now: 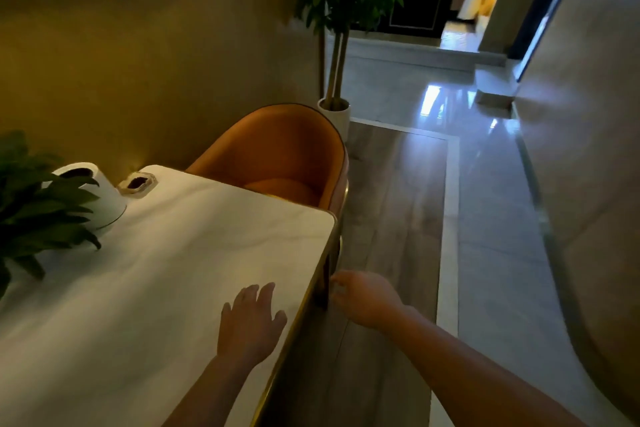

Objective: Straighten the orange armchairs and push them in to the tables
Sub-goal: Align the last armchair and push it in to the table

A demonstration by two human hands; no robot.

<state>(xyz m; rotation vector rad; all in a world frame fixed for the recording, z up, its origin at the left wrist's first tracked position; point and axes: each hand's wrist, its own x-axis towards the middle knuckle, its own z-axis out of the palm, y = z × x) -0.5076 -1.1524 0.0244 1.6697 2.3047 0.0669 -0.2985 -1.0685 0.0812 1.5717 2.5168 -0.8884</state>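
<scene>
At the far end of the white marble-topped table with the gold edge (pixel 173 270), the orange upholstered armchair with the rounded back (pixel 277 149) stands drawn in close, the front of its seat hidden under the tabletop and its back facing away toward the hall. From here it looks square to the table's end rather than skewed, so I judge this chair done, or very near it; at most a small nudge is left. The person's left hand (pixel 251 322) lies flat on the near part of the tabletop, fingers spread wide and holding nothing. The right hand (pixel 367 298) hangs off the table's right edge, just beside the dark table leg (pixel 325 274), fingers loosely curled with nothing in them that I can see; whether the fingertips touch the leg I cannot tell. Neither hand is on the chair, which sits well apart from both. On the left of the table stand a leafy green plant in a white pot (pixel 104 198) and a small clear dish with a dark centre (pixel 138 183). Beyond the chair a tall green plant in a white pot (pixel 334 111) stands by the wall. No other orange armchair shows in this view, so any that remain to be straightened lie elsewhere.
</scene>
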